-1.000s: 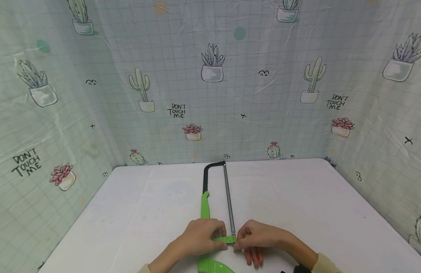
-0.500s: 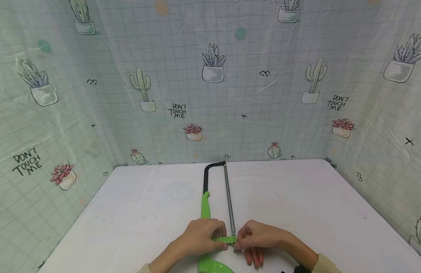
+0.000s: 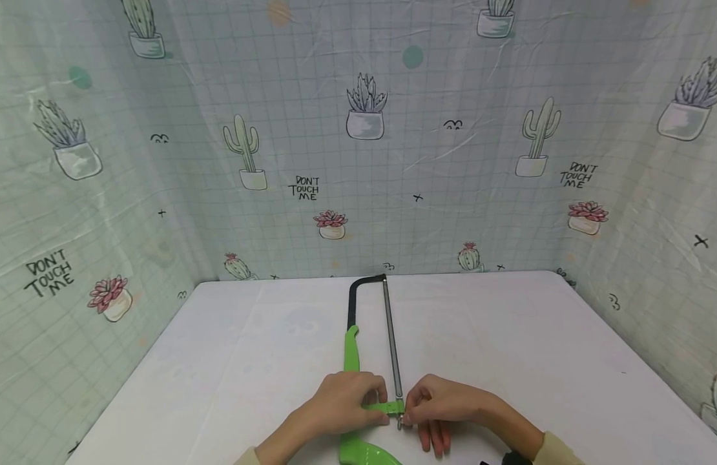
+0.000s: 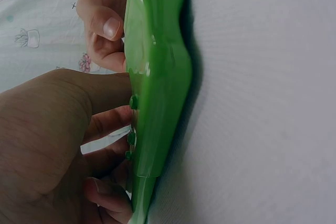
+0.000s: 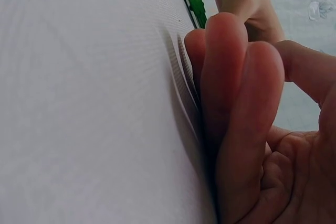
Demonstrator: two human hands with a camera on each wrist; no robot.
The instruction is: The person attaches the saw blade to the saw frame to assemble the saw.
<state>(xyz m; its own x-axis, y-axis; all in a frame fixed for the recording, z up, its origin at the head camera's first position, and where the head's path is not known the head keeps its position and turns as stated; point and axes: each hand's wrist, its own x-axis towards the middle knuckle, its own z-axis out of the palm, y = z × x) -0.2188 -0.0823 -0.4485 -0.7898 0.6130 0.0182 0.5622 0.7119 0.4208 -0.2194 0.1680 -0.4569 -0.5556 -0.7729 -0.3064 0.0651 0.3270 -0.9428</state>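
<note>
A hacksaw [image 3: 350,352] with a green handle and black front frame lies on the white table, its far end pointing away from me. The grey blade [image 3: 392,342] runs along its right side. My left hand [image 3: 343,403] grips the green body, with thumb and fingers around the crosspiece [image 3: 387,407] in the head view. Thumb and index finger of my right hand [image 3: 442,402] pinch at the small metal wing nut [image 3: 400,422] at the blade's near end. The right hand's other fingers [image 5: 239,114] rest low by the tabletop. Fingertips partly hide the nut.
The white table [image 3: 248,349] reaches back to a hanging cloth [image 3: 416,161] printed with potted cacti. Similar cloth covers both sides. A dark object [image 3: 515,458] shows under the right wrist at the bottom edge.
The right fingertips have shifted slightly at the wing nut, leaving more of it in sight. My left hand and the hacksaw stay in place.
</note>
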